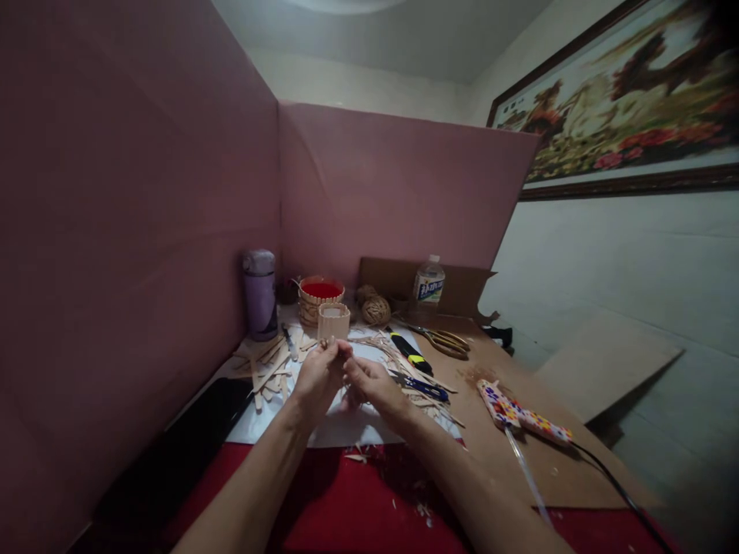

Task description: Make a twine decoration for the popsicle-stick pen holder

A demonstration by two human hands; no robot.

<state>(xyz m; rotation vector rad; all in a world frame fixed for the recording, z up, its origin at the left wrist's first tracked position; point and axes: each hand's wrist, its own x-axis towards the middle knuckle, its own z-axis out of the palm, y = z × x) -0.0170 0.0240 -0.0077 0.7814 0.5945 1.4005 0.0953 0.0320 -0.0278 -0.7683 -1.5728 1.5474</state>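
Observation:
My left hand (319, 375) and my right hand (369, 382) meet over a white sheet (340, 427), fingers pinched together on something small that I cannot make out. Just beyond the fingertips stands a small cup built of wooden sticks (333, 321). Loose wooden sticks (269, 365) lie to the left of my left hand. More sticks and shavings (398, 358) lie to the right of my right hand.
A purple bottle (259, 294), a red-lined stick basket (320, 296), a twine ball (376, 310) and a water bottle (429, 282) stand at the back. Scissors (442, 340), a yellow-black knife (409, 350), blue pliers (421, 386) and a spotted glue gun (519, 415) lie right. Pink walls enclose left and back.

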